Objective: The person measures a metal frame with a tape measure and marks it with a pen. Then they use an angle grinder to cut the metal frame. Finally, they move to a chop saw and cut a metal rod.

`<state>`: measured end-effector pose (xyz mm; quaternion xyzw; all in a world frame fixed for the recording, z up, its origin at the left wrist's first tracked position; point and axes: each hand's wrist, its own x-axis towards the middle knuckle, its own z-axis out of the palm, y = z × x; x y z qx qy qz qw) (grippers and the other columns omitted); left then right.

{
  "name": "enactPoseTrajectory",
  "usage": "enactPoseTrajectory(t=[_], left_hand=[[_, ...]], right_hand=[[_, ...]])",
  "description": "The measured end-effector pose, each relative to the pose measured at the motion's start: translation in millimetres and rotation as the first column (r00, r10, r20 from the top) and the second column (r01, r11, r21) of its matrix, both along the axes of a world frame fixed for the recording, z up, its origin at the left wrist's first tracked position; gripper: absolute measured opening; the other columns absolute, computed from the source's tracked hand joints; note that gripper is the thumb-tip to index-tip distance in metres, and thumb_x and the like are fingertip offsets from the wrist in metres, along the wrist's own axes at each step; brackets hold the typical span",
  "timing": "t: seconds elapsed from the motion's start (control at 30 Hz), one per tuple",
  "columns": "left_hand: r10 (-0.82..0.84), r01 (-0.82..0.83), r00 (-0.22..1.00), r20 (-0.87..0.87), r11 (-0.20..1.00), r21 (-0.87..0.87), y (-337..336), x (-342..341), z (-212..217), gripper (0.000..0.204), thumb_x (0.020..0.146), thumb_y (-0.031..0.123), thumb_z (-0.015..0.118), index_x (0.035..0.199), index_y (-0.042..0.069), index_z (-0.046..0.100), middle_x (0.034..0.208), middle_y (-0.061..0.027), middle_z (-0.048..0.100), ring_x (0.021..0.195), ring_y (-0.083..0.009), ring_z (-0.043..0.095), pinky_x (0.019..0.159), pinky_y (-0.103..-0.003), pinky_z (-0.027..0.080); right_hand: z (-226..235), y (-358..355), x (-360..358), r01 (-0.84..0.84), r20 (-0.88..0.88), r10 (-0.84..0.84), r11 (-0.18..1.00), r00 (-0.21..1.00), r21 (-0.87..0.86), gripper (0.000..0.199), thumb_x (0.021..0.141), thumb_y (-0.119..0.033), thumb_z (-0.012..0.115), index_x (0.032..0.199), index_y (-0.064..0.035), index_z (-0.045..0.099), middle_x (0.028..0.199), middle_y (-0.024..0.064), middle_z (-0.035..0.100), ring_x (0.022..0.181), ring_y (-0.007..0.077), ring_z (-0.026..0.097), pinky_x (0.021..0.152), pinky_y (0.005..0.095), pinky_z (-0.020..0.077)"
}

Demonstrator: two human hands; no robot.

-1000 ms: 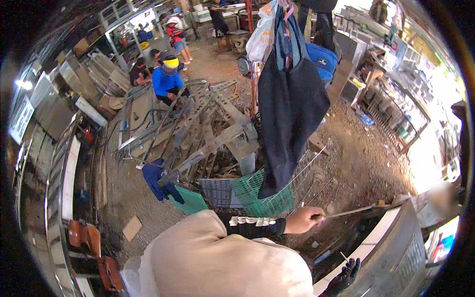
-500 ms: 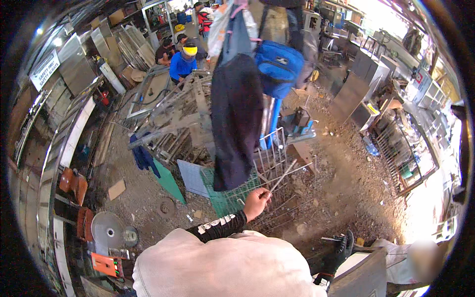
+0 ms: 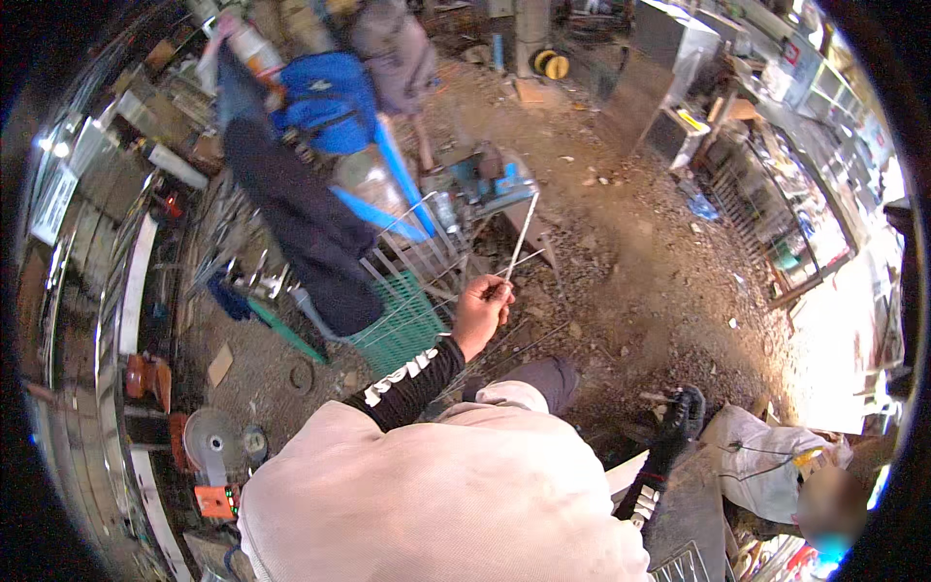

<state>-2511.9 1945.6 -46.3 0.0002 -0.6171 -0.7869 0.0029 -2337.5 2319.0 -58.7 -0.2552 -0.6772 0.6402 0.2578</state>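
Clock read from left hand. Thin pale rod [image 3: 525,228] is pinched near its lower end by the bare left hand [image 3: 482,308]; thumb and forefinger are closed on it, other fingers curled in. Rod is pointed to 1 o'clock, tilted. Right hand [image 3: 684,413], black-gloved, is seen at 4; fingers are curled, a short thin stick [image 3: 658,396] is held between them, but grip detail is lost to size and blur.

Clutter: wire rack [image 3: 401,254] is placed at 10, near the left hand. Green crate [image 3: 400,325] is set between 8 and 9, its upper part covered by a hanging dark garment [image 3: 281,199] at 10. Blue bag [image 3: 328,102] is hung at 11; view behind both is blocked. Blue-based machine [image 3: 501,181] is located at 12, past the rod. Barred grille [image 3: 742,204] is stood between 2 and 3.

White sack [image 3: 752,461] is parked at 4, just beyond the glove; grey panel [image 3: 690,504] between 4 and 5, overlapped by the right forearm. Round disc [image 3: 202,432] and orange box [image 3: 210,501] are left at 8. 6 o'clock is blocked by pale clothing [image 3: 436,495].
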Motion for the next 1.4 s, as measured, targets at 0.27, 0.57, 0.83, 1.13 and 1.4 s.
enactPoseTrajectory(t=[0.27, 0.57, 0.83, 1.13, 1.4], left_hand=[[-0.179, 0.179, 0.983, 0.035, 0.984, 0.016, 171, -120, -39, 0.009, 0.101, 0.005, 0.056, 0.093, 0.006, 0.058, 0.077, -0.0011, 0.061, 0.056, -0.0053, 0.049, 0.049, -0.022, 0.041], [-0.337, 0.336, 0.942, -0.001, 0.941, 0.041, 322, -263, 16, 0.01, 0.101, 0.005, 0.057, 0.093, 0.009, 0.055, 0.078, 0.0005, 0.057, 0.059, -0.0047, 0.048, 0.05, -0.023, 0.039], [0.088, -0.088, 0.996, -0.01, 0.962, -0.259, 294, -333, -20, 0.009, 0.097, 0.004, 0.06, 0.089, 0.007, 0.057, 0.075, 0.0046, 0.053, 0.061, -0.0038, 0.044, 0.053, -0.022, 0.036], [0.589, -0.55, 0.805, 0.076, 0.787, -0.28, 301, -375, -27, 0.013, 0.098, 0.01, 0.063, 0.088, 0.007, 0.056, 0.075, 0.0022, 0.057, 0.065, -0.0059, 0.047, 0.059, -0.026, 0.04], [0.897, -0.792, 0.432, -0.09, 0.33, -0.514, 345, -351, -17, 0.016, 0.095, 0.013, 0.065, 0.088, 0.003, 0.056, 0.075, -0.0023, 0.061, 0.068, -0.0116, 0.055, 0.064, -0.03, 0.045]], right_hand=[[-16, 129, -63, 0.109, 0.06, -0.13, 0.954, 0.99, 0.278, 0.024, 0.1, -0.017, 0.058, 0.121, -0.0049, 0.061, 0.101, 0.0054, 0.063, 0.086, 0.0153, 0.059, 0.079, 0.031, 0.0498], [-25, 272, -163, 0.278, 0.19, -0.303, 0.949, 0.934, 0.149, 0.023, 0.097, -0.015, 0.058, 0.117, -0.0051, 0.063, 0.095, 0.0035, 0.062, 0.08, 0.0134, 0.057, 0.073, 0.0293, 0.048], [-59, 341, -351, 0.088, 0.212, -0.102, 0.993, 0.972, 0.072, 0.022, 0.095, -0.013, 0.059, 0.114, -0.0053, 0.064, 0.089, 0.0018, 0.061, 0.075, 0.0117, 0.055, 0.068, 0.0278, 0.0465], [-124, 431, -638, -0.346, 0.24, 0.345, 0.937, 0.907, -0.039, 0.021, 0.092, -0.011, 0.06, 0.111, -0.0055, 0.065, 0.082, 0.0, 0.059, 0.069, 0.0098, 0.053, 0.062, 0.0261, 0.0447], [-159, 371, -915, -0.913, 0.196, 0.898, 0.407, 0.394, -0.032, 0.025, 0.088, -0.012, 0.064, 0.112, -0.0061, 0.065, 0.084, 0.0062, 0.064, 0.074, 0.017, 0.059, 0.064, 0.0306, 0.0489]])
